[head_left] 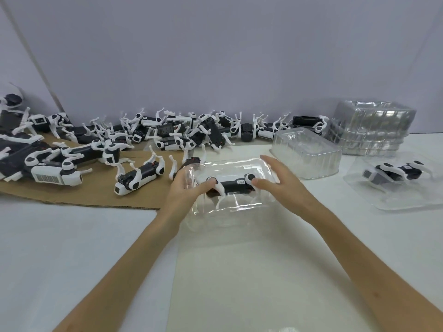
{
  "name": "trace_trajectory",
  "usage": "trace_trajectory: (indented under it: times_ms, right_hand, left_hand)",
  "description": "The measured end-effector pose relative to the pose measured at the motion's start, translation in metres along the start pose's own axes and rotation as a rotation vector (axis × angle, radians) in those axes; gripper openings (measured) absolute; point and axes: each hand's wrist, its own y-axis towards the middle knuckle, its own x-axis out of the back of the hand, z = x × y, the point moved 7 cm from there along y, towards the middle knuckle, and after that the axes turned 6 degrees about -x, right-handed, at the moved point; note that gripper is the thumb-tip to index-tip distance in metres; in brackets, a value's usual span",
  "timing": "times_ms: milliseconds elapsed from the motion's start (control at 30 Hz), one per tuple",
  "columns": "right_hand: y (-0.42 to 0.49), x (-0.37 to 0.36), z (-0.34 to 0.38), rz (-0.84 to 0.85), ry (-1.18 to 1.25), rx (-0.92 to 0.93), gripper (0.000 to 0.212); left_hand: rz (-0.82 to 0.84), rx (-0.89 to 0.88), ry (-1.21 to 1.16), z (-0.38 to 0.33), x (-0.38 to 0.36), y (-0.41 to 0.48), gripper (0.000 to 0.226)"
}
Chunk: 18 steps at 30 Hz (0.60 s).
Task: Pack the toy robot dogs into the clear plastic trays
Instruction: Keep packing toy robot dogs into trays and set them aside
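A toy robot dog [236,186] is seen lying in a clear plastic tray [239,208] held between the hands. The tray's left end is gripped by the left hand [185,188]. Its right end is pressed by the straightened fingers of the right hand [279,179].

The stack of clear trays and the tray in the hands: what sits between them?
One empty clear tray on the white table, shown by the head view.

Black-and-white toy dogs [134,182], clear trays [306,154], brown cardboard [96,200].
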Motion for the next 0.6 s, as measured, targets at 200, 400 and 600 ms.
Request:
trace_trajectory:
  times_ms: [200,400,600]
  right_hand:
    - [-0.021,-0.001,0.042,-0.078,-0.317,0.427,0.046]
    - [-0.022,-0.019,0.041,-0.032,-0.564,0.393,0.037]
    - [-0.020,0.003,0.041,-0.287,-0.767,0.232,0.028]
  left_hand:
    - [-0.224,-0.162,0.158,-0.007,0.022,0.003,0.022]
    - [-0.146,-0.144,0.123,-0.004,0.012,0.001,0.019]
    - [0.062,-0.091,0.176,0.004,-0.013,-0.003,0.013]
